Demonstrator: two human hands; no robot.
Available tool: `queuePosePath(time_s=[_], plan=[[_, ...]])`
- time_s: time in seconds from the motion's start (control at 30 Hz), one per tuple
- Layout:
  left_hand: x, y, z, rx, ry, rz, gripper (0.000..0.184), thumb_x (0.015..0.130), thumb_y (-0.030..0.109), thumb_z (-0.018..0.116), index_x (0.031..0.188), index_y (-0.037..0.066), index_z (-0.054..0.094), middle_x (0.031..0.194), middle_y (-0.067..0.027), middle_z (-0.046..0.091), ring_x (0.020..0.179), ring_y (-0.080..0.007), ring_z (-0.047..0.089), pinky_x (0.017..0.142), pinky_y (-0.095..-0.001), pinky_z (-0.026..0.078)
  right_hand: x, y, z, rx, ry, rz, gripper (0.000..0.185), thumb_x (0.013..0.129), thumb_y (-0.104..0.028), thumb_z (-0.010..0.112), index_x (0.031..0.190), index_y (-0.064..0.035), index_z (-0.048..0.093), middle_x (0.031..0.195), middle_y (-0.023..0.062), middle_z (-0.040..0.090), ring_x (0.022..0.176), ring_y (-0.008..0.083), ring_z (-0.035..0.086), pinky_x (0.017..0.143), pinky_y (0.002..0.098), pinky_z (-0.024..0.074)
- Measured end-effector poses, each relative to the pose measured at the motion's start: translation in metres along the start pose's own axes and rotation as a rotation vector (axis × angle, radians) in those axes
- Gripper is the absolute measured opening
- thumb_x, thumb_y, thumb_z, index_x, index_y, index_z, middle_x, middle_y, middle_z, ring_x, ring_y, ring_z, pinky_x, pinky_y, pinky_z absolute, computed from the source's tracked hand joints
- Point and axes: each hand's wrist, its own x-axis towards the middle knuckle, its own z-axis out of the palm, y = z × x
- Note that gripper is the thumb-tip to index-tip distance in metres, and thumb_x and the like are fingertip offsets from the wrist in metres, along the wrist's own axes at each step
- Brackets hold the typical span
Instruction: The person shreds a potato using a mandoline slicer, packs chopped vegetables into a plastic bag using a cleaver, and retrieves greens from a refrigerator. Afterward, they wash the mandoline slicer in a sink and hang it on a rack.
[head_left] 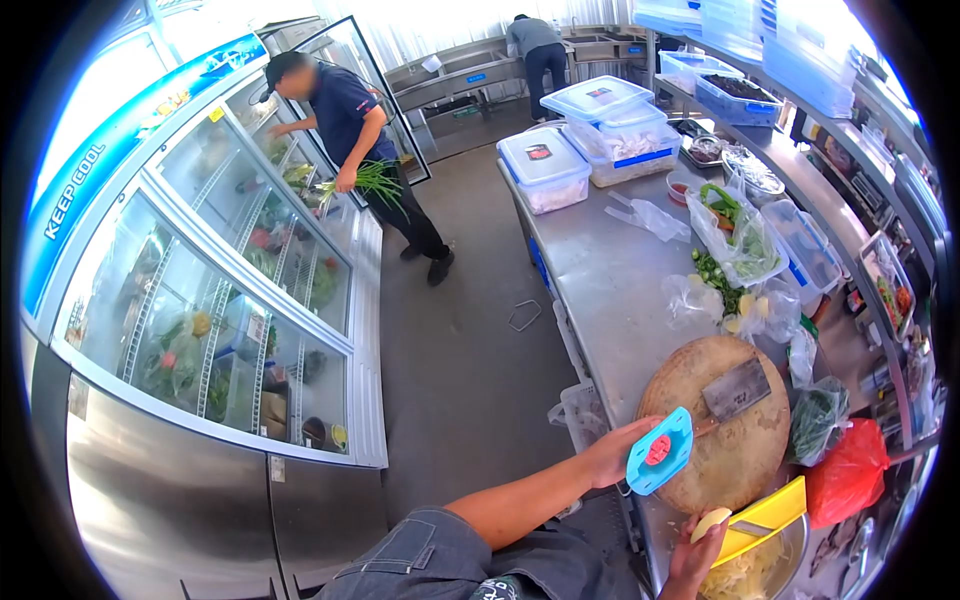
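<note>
My left hand (618,452) is closed on a teal slicer hand guard (661,451) with a red centre, held above the near edge of the chopping board. Lower right, my right hand (696,552) grips a pale yellow piece of peeled produce (711,525), its exact kind unclear. Beside that hand, a yellow mandoline slicer (762,524) leans across a metal bowl (800,550). Pale shreds (748,576) lie in the bowl under it. A cleaver (737,389) rests on the round wooden chopping board (720,470), its handle partly behind the guard.
Lidded plastic boxes (545,168) stand at the far end of the steel table (590,280). Greens in a bag (735,235), a red plastic bag (846,474) and shelves line the right. A co-worker (350,125) holding green stalks (375,182) stands at an open fridge (220,290).
</note>
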Motion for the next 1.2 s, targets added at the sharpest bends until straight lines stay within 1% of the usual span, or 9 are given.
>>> queuePosePath(time_s=[0.13,0.23,0.3,0.43,0.5,0.53,0.6,0.7,1.2], plan=[[0.003,-0.003,-0.005,-0.017,0.006,0.01,0.048,0.101,0.031,0.054,0.139,0.003,0.046,0.132,-0.0088,0.057,0.118,-0.0177,0.059,0.102,-0.0352,0.049,0.0,-0.004,0.005,-0.021,0.058,0.035,0.041,0.093,-0.033,0.063,0.124,-0.0114,0.049,0.1,0.0035,0.055,0.076,0.014,0.049,0.067,0.0264,0.0411],[0.005,-0.007,-0.011,-0.041,0.023,0.005,0.048,0.101,0.031,0.054,0.139,0.003,0.046,0.132,-0.0088,0.057,0.118,-0.0177,0.059,0.102,-0.0354,0.048,0.001,-0.005,0.009,0.113,0.114,0.082,0.045,0.093,-0.036,0.06,0.128,-0.0096,0.049,0.099,0.0031,0.054,0.073,0.0132,0.048,0.064,0.0262,0.0397],[0.006,-0.008,-0.012,-0.033,0.035,0.01,0.048,0.101,0.03,0.054,0.139,0.003,0.045,0.133,-0.0089,0.057,0.119,-0.0178,0.058,0.103,-0.0355,0.048,0.001,-0.006,0.016,0.13,0.166,0.091,0.053,0.094,-0.043,0.055,0.133,-0.0077,0.048,0.099,0.0033,0.054,0.071,0.0128,0.047,0.062,0.0266,0.0385],[0.007,-0.009,-0.015,-0.035,0.046,0.004,0.048,0.101,0.03,0.054,0.14,0.003,0.045,0.134,-0.0089,0.056,0.12,-0.018,0.058,0.103,-0.0355,0.047,0.003,-0.009,0.018,0.138,0.195,0.13,0.06,0.094,-0.048,0.05,0.137,-0.0072,0.047,0.101,0.0046,0.056,0.072,0.0134,0.049,0.062,0.0271,0.0402],[0.009,-0.009,-0.017,-0.03,0.029,-0.006,0.049,0.102,0.03,0.053,0.141,0.003,0.044,0.135,-0.0092,0.056,0.121,-0.0184,0.057,0.104,-0.0356,0.047,0.004,-0.009,0.019,0.124,0.225,0.134,0.064,0.094,-0.051,0.048,0.14,-0.0074,0.046,0.111,0.0077,0.06,0.077,0.0149,0.054,0.065,0.0275,0.0433],[0.009,-0.009,-0.017,-0.029,0.028,-0.008,0.049,0.102,0.03,0.053,0.141,0.003,0.044,0.135,-0.0092,0.056,0.121,-0.0184,0.057,0.104,-0.0356,0.047,0.004,-0.009,0.022,0.124,0.226,0.133,0.064,0.094,-0.051,0.048,0.14,-0.0074,0.046,0.111,0.0077,0.06,0.077,0.0149,0.054,0.065,0.0275,0.0433],[0.009,-0.011,-0.015,-0.028,0.025,0.006,0.051,0.101,0.031,0.053,0.143,0.003,0.042,0.136,-0.0096,0.055,0.122,-0.0188,0.057,0.104,-0.036,0.047,0.005,-0.011,0.028,0.125,0.3,0.151,0.064,0.095,-0.05,0.047,0.142,-0.0077,0.044,0.123,0.0112,0.06,0.083,0.0168,0.059,0.069,0.028,0.0464],[0.009,-0.011,-0.013,-0.04,0.021,-0.002,0.052,0.101,0.031,0.053,0.144,0.003,0.041,0.137,-0.0097,0.055,0.122,-0.0191,0.057,0.105,-0.0364,0.047,0.005,-0.011,0.029,0.158,0.308,0.154,0.063,0.096,-0.05,0.046,0.143,-0.0081,0.043,0.128,0.013,0.059,0.088,0.0176,0.06,0.072,0.0283,0.0474],[0.011,-0.013,-0.001,-0.006,0.047,-0.031,0.046,0.102,0.029,0.053,0.14,0.004,0.048,0.133,-0.0076,0.058,0.118,-0.0159,0.059,0.102,-0.0339,0.048,0.001,-0.008,0.015,0.182,0.32,0.175,0.06,0.098,-0.051,0.044,0.142,-0.0098,0.043,0.123,0.0118,0.06,0.088,0.0175,0.06,0.071,0.0289,0.0486]])
